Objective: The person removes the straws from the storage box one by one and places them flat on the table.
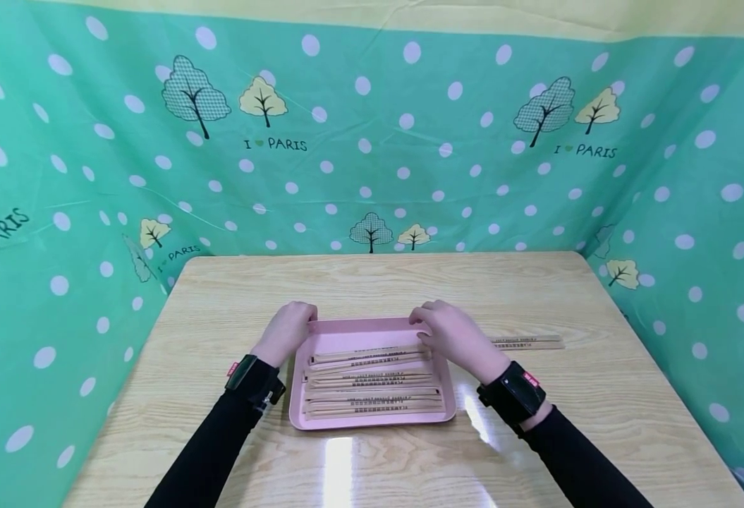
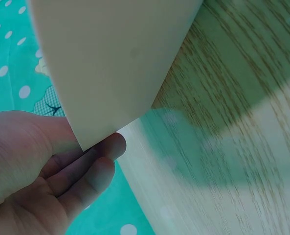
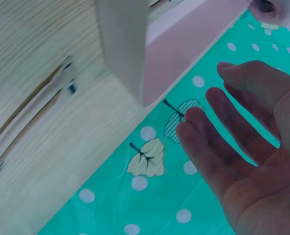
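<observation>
1. Square up the shallow pink rectangular plastic-looking tray [image 1: 359, 334] from both far corners, with even, matched pressure.
2. Keep level; if tipped, likely to skew the long brown paper-wrapped packets [image 1: 372, 381] inside.
3. Pinching the tray's far-left corner with the left hand [image 1: 290, 327].
4. Holding nothing with the right hand [image 1: 450, 335]: loose, parted fingers, just beside the far-right corner, with a gap showing in the right wrist view.
5. Better to close that gap before any pull, to avoid pivoting about the left grip.
6. Tray location: on the pale wood-grain worktop [image 1: 238, 282], between both hands, extending from there toward the near side. Packets lengthwise inside, in three rough bundles.
7. Mind the similar loose packets [image 1: 530, 343] right of the tray, partly hidden behind the right hand; avoid sweeping.
</observation>
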{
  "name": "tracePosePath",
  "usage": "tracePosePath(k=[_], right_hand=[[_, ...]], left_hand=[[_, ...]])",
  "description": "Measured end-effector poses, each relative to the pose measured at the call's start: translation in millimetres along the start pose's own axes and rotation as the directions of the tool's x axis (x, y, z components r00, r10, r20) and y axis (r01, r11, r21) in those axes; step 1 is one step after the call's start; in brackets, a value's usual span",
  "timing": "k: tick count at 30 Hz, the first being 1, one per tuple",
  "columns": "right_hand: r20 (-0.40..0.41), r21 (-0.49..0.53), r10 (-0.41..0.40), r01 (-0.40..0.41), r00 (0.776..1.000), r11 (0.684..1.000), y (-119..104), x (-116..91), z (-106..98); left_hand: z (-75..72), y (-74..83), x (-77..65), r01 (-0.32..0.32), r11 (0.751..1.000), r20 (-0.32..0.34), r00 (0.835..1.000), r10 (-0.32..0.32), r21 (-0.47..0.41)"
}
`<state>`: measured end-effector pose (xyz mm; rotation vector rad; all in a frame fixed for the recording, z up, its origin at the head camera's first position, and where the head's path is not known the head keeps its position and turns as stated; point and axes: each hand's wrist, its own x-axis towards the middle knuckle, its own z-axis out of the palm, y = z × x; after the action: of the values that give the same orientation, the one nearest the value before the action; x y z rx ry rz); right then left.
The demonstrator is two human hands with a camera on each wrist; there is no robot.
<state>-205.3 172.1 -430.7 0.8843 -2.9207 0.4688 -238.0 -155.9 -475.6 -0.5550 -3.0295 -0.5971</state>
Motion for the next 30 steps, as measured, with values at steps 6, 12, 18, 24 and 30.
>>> tracePosePath(k=[6,12,18,24,30], right_hand=[[0.004,0.034,-0.004,0.004,1.000,0.999,-10,9,4],[-0.021,0.042,-0.048,0.049,0.999,0.998,-17,18,9],[-0.011,0.065,-0.053,0.054,0.999,0.996,-27,28,14],[-0.010,0.087,-0.057,0.058,0.998,0.995,-35,38,21],[0.002,0.113,-0.062,0.061,0.998,0.992,-44,43,29]], left_hand=[[-0.2,0.2,0.5,0.005,1.000,0.003,1.000,-0.005,0.005],[-0.2,0.5,0.8,0.000,1.000,0.000,1.000,0.000,-0.004],[-0.4,0.5,1.7,-0.012,1.000,-0.002,1.000,0.012,0.000],[-0.6,0.2,3.0,-0.014,1.000,-0.007,1.000,0.014,-0.004],[-0.6,1.1,2.0,0.000,1.000,0.009,1.000,0.000,-0.003]])
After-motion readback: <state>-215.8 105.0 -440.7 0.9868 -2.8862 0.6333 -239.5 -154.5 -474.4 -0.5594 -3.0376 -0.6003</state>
